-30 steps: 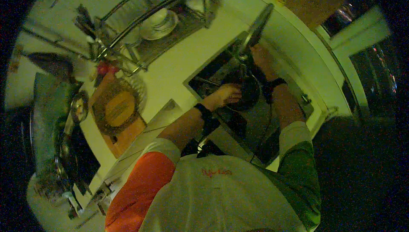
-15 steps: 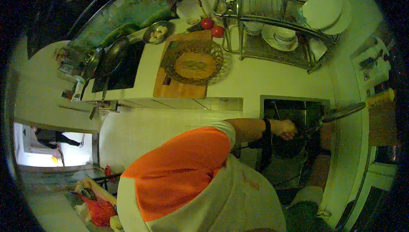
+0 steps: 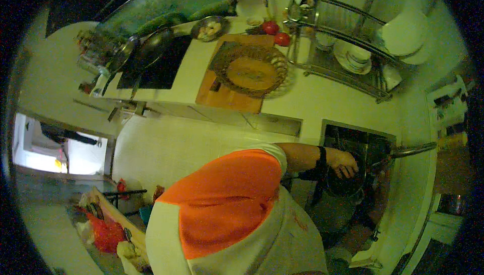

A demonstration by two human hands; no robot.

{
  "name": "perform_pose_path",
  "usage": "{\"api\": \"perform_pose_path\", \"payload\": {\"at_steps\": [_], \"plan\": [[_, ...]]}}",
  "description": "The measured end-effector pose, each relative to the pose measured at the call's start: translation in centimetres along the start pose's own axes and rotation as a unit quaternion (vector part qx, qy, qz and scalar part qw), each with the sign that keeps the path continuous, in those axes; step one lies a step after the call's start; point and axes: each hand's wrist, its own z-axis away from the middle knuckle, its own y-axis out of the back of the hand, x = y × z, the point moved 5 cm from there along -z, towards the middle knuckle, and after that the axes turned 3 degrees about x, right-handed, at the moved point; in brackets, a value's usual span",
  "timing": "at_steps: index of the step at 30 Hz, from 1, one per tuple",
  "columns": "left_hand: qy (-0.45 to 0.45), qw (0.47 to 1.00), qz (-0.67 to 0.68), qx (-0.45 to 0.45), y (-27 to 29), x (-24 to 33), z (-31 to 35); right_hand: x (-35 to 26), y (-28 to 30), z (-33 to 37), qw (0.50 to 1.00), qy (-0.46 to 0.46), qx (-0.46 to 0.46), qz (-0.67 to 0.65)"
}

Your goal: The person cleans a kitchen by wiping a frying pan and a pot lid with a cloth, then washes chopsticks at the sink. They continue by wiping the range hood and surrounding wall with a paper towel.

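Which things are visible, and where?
sink: one, dark, right
faucet: one, silver, over sink
vessel: one, dark, in sink
rack: one, silver, upper right
dishes: several, white, in rack
tomatoes: two, red, beside rack
board: one, brown, top middle
basket: one, brown, on board
bowl: one, silver, beside board
stove: one, black, left
pans: count unclear, dark, on stove
bag: one, red, lower left
other person: one, dark-clothed, far left
left hand: one, bare, at vessel
right hand: one, dim, beside vessel
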Motion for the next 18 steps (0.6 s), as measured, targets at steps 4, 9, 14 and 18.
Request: {"api": "perform_pose_path", "payload": {"at_steps": [4,9,14,18], "plan": [[-0.017,0.999,-0.039,0.016,1.2,-2.3,0.0,0.6,-2.4,3.7,1.0,-0.025,0.004,-0.009],[0.006,0.999,-0.017,-0.031,2.3,-5.8,-2.9,-1.4,-5.7,4.0,0.998,-0.004,0.047,0.037],[-0.081,0.983,-0.072,-0.148,1.8,-5.4,-6.6,-4.1,-8.0,4.5,0.991,0.024,0.104,0.084],[-0.273,0.927,-0.222,-0.131,2.0,-2.7,-5.9,-5.4,-8.5,5.2,0.987,0.022,0.126,0.099]]}}
